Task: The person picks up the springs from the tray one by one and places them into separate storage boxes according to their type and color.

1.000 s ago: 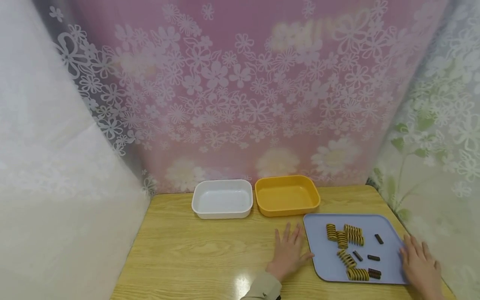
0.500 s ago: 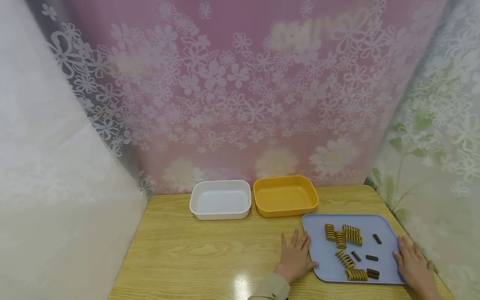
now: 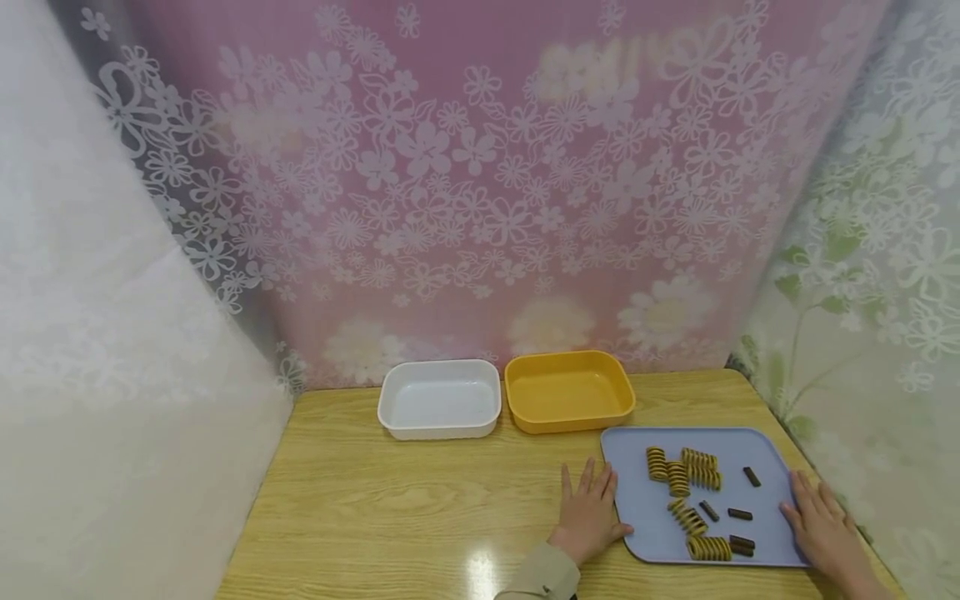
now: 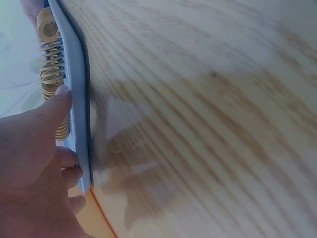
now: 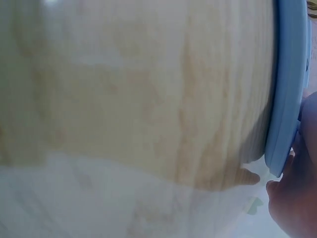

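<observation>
A blue-grey tray (image 3: pixel 765 450) lies at the table's right side, holding several yellow coil springs (image 3: pixel 708 548) and several small dark springs (image 3: pixel 740 514). My left hand (image 3: pixel 587 517) is at its left edge, fingers spread, with the thumb reaching over the rim. In the left wrist view that thumb rests on the tray's rim (image 4: pixel 78 99), beside the yellow springs. On the opposite edge lies my right hand (image 3: pixel 825 529), its fingers extended along the side. The right wrist view shows this hand against the tray's outer wall (image 5: pixel 289 89). Neither hand touches a spring.
A white box (image 3: pixel 440 432) and an orange-yellow box (image 3: pixel 572 426) stand side by side at the back of the wooden table (image 3: pixel 390 500). Flowered cloth (image 3: pixel 480 208) hangs behind the table and along both sides.
My left hand has moved right to the tray's edge, and my right hand has shifted left, closer over its edge. The springs keep their arrangement. The head view has shifted slightly.
</observation>
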`<control>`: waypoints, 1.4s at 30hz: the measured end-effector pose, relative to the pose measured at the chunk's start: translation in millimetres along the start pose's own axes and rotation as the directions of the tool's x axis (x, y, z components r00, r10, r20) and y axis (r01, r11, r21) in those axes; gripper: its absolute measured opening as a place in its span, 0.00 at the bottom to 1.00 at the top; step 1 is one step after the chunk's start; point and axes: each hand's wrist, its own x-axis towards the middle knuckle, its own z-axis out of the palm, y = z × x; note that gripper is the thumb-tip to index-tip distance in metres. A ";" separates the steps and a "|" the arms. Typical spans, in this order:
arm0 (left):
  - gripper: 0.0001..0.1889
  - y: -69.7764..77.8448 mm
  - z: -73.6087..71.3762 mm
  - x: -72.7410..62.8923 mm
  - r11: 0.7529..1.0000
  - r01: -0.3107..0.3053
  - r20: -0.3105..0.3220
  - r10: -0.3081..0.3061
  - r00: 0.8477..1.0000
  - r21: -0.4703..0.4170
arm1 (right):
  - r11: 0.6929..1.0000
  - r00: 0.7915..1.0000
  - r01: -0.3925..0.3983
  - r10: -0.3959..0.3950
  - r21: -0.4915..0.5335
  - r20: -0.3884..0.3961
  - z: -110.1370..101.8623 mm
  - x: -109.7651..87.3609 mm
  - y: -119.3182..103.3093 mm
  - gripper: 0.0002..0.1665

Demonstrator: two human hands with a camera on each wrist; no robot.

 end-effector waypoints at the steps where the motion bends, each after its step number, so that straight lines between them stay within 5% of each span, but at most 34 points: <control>1: 0.45 -0.3 -1.2 -0.8 1.000 0.001 0.006 -0.001 1.000 0.000 | 1.000 1.000 -0.002 0.002 0.001 0.007 0.0 -0.3 -0.6 0.39; 19: 0.45 -14.0 9.6 -9.4 0.999 -0.003 -0.011 0.003 1.000 0.037 | 0.991 0.997 0.071 -0.074 -0.115 -0.023 -5.9 -5.6 -14.6 0.40; 31: 0.44 -26.0 7.1 -21.8 1.000 0.003 0.048 -0.003 0.999 -0.018 | 0.996 0.997 0.047 -0.042 -0.070 0.071 -5.8 -3.1 -24.2 0.40; 42: 0.44 -40.9 4.5 -34.6 1.000 -0.002 0.016 0.002 1.000 -0.005 | 0.995 0.995 0.067 -0.062 -0.073 0.079 0.0 -1.2 -40.6 0.40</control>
